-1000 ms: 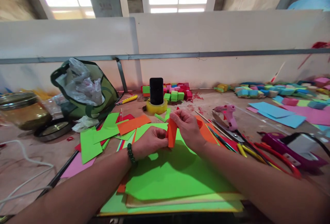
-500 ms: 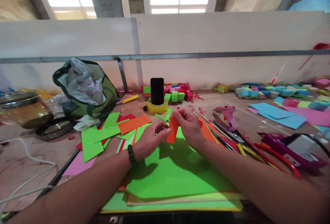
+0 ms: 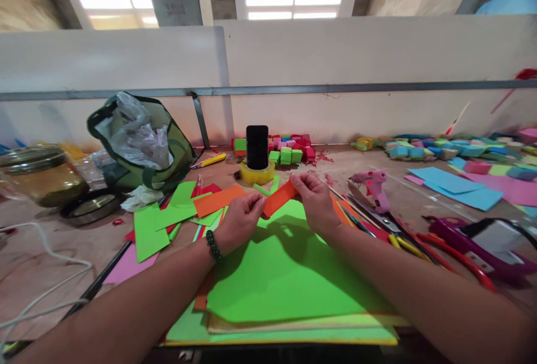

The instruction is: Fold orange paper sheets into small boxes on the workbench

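Note:
Between my two hands a small orange paper strip is held up, slanting upward to the right. My left hand, with a dark green bead bracelet at the wrist, pinches its lower left end. The upper right end is gripped by the thumb and fingers of my right hand. Beneath both hands lies a stack of large sheets with a bright green sheet on top. Another orange strip and several green paper pieces lie to the left of my left hand.
A phone stands in a yellow tape roll, with folded paper blocks behind. On the right are a pink glue gun, scissors, red-handled pliers and blue sheets. A bag and glass jar stand left.
The orange strip has turned from nearly upright to a slant between both hands. My left hand has closed onto its left end, and the right hand has shifted slightly right.

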A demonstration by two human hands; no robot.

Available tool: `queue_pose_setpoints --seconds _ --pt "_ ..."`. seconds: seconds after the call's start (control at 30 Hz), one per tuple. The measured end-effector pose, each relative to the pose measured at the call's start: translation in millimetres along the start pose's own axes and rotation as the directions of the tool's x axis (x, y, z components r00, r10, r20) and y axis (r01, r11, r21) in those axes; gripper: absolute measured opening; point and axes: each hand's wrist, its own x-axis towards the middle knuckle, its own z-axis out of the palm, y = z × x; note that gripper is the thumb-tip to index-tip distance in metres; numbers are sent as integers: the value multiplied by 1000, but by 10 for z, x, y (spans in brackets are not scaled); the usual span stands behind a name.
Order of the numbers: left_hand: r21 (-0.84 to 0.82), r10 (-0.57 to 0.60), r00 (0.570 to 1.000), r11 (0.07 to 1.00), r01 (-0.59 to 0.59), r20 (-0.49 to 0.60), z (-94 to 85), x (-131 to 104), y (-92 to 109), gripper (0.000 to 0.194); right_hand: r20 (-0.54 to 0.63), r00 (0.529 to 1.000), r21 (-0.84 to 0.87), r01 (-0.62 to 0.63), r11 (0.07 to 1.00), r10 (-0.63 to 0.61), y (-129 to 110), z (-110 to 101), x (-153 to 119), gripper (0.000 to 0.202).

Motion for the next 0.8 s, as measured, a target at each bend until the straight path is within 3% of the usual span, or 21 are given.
queue_pose_setpoints --seconds 0.1,0.2,0.33,0.4,0.6,0.7,0.8 --pt "-34 -33 994 999 29 -105 -23 28 -10 29 6 999 3 -37 999 37 -17 -16 -5 36" --pt "-193 -110 973 979 71 -201 -51 70 -11 30 37 997 -4 -61 998 61 -40 -15 -26 33" --pt "-375 -179 956 923 82 -232 -90 119 -23 34 113 992 -44 -55 998 60 -48 -31 -27 29" --pt "-335 -161 957 939 74 -240 -114 125 -32 32 161 986 -94 -17 995 32 -48 -45 -20 29" --pt "43 49 984 998 -42 -172 -144 65 -12 25 356 934 -227 45 973 39 -63 -42 -41 30" --pt "0 27 990 1000 -27 -139 -122 45 22 29 391 921 -296 122 947 3 -73 -36 -50 31" --pt "-194 -96 989 978 74 -109 -118 65 38 38 345 938 -296 157 942 -47 -92 -42 -42 30"
